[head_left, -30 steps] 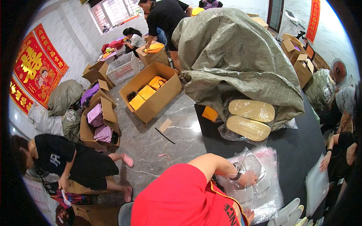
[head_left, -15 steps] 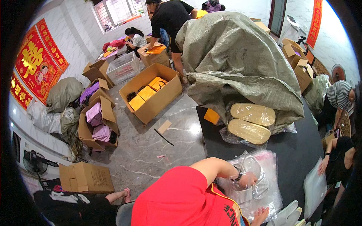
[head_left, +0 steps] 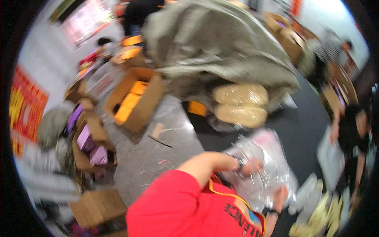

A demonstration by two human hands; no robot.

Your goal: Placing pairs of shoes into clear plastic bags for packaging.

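My left hand [head_left: 252,166], a dark band at its wrist, is closed on a clear plastic bag [head_left: 246,193] above the black table. Pale slippers in this bag are smeared by motion and glare. My right hand [head_left: 281,194], also with a dark wristband, has its fingers curled at the bag's right edge. Beneath lies a stack of flat clear bags [head_left: 272,144] with a pinkish far edge. Beyond it, a pair of cream slippers [head_left: 241,114] in clear wrap lies soles up at the mouth of a large grey-green woven sack [head_left: 221,43].
Loose pale slippers [head_left: 321,215] lie at the table's near right. A person in black [head_left: 355,126] at the right holds clear bags [head_left: 331,158]. An orange packet [head_left: 197,108] sits by the sack. Cardboard boxes [head_left: 144,114] with orange and purple packets stand on the floor at the left.
The view has turned and blurred. My right hand has moved up from the near edge to the bag, its spread fingers now curled. The slippers under my left hand show less clearly.
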